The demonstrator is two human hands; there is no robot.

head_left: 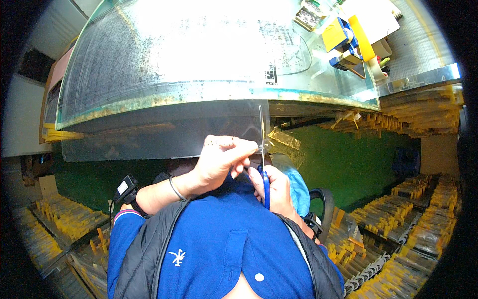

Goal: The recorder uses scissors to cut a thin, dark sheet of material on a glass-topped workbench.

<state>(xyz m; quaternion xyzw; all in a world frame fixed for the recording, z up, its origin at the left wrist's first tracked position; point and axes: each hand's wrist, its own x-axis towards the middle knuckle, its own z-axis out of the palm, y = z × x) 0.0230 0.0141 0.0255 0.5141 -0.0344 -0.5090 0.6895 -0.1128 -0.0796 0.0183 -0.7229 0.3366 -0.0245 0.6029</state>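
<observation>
A dark, glossy film sheet (144,137) hangs over the near edge of the glass-topped table, its right end in front of me. At that end my left hand (221,158) pinches the lower edge of the sheet between thumb and fingers. Dark specks mark the back of this hand. My right hand (277,188) grips a pair of scissors (267,187) by its blue handles. The long metal blades point away from me, upright along the right end of the sheet. Whether the blades are parted is too small to tell.
The bright glass table (219,94) spans the far side, smudged with dark specks. On its right stand a yellow-and-blue box (336,35) and small items. Racks of yellow-tabbed sheets (388,214) flank me on both sides. A green floor (348,159) shows below.
</observation>
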